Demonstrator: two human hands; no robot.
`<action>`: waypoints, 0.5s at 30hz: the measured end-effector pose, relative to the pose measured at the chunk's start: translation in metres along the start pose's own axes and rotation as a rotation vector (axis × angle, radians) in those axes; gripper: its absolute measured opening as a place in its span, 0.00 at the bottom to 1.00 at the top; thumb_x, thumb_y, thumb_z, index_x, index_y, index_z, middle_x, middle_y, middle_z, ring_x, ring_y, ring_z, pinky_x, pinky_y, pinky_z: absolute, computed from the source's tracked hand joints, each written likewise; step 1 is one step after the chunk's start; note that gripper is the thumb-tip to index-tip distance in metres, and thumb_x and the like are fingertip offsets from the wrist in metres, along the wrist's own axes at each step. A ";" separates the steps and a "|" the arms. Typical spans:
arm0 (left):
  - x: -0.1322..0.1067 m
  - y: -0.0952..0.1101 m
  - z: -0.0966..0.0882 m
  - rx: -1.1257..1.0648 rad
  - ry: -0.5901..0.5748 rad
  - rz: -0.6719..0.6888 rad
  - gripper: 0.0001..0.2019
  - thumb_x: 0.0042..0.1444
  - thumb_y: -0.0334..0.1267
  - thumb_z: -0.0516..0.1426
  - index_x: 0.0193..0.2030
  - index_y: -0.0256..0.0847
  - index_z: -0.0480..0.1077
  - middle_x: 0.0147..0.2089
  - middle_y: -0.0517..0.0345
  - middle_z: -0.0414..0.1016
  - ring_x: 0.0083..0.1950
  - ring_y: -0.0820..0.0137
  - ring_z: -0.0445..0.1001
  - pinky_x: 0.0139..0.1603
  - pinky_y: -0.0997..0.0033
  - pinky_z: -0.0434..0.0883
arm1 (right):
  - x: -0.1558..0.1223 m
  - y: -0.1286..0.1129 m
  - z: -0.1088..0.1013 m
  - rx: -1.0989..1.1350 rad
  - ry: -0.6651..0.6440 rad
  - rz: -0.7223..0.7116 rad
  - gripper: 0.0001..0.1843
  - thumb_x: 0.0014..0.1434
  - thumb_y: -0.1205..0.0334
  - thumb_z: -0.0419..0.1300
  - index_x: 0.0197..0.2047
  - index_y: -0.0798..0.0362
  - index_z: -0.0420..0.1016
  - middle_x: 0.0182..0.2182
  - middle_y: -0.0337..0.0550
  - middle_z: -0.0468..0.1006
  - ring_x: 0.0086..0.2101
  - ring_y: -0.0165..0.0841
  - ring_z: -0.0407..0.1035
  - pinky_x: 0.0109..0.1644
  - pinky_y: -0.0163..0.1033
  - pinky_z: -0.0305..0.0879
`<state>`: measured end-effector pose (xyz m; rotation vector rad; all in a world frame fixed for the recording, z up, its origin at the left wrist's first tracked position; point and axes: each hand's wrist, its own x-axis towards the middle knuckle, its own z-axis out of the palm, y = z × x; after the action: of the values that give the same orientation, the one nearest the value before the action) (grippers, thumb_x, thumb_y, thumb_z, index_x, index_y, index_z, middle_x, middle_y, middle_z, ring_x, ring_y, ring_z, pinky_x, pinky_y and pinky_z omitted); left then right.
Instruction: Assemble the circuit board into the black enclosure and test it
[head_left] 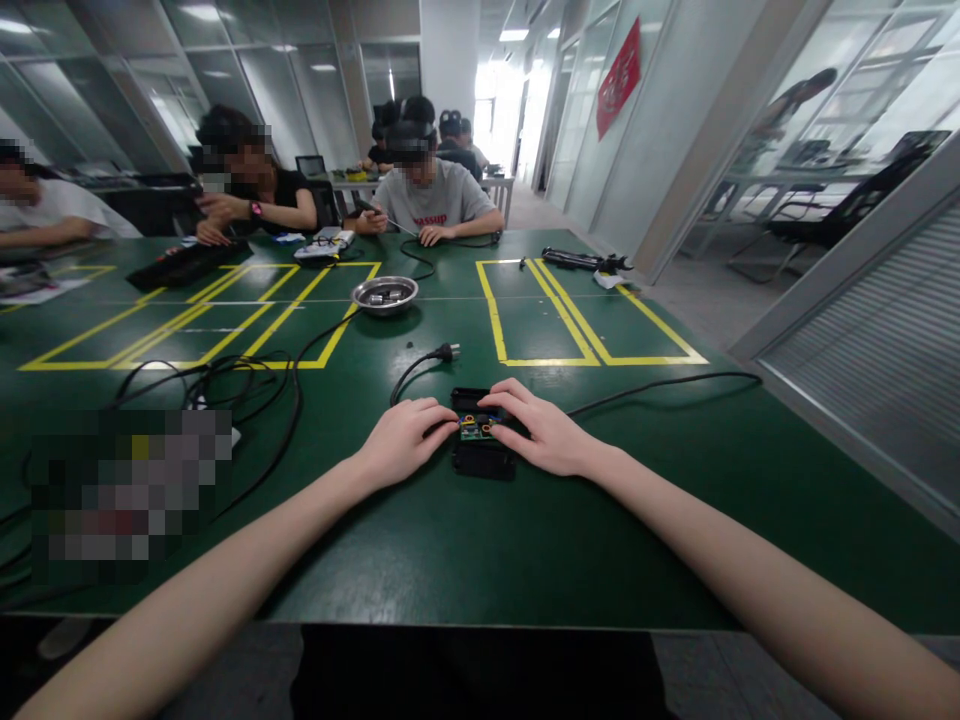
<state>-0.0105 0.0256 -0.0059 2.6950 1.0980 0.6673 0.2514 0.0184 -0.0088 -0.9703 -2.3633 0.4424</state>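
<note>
A small green circuit board (472, 430) with copper-coloured coils lies between my hands on the green table, between two black plastic case halves. One case half (466, 397) sits behind the board, partly covered by my right fingers; the other case half (484, 462) lies in front. My left hand (400, 440) is closed, thumb and fingertips pinching at the board's left end. From the right, my right hand (546, 432) grips around the board's other end, thumb below and fingers above. A black power cord with a plug (448, 352) lies just behind my left hand.
A steel bowl (385, 294) holds small metal parts. Tangled black cables (225, 380) lie at left beside a blurred-out object (135, 490). Another cable (660, 382) runs off right. Yellow tape (551, 362) marks the green table (420, 560). Several people work across it.
</note>
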 end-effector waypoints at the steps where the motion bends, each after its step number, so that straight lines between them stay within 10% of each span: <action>1: 0.000 0.001 -0.001 -0.017 0.009 -0.008 0.13 0.72 0.41 0.52 0.47 0.41 0.78 0.38 0.55 0.79 0.39 0.66 0.78 0.42 0.68 0.72 | 0.000 -0.001 -0.001 -0.016 0.021 0.006 0.14 0.71 0.56 0.54 0.56 0.50 0.69 0.54 0.51 0.72 0.48 0.40 0.74 0.53 0.47 0.72; 15: -0.010 0.011 -0.015 -0.251 -0.085 0.059 0.10 0.65 0.40 0.55 0.39 0.40 0.76 0.33 0.58 0.79 0.29 0.74 0.74 0.31 0.77 0.68 | -0.010 -0.015 -0.016 -0.236 -0.106 -0.232 0.11 0.64 0.69 0.50 0.41 0.52 0.74 0.33 0.43 0.79 0.30 0.33 0.71 0.34 0.37 0.58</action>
<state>-0.0169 0.0106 0.0068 2.5228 0.8551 0.6459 0.2587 0.0021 0.0080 -0.7750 -2.6295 0.1301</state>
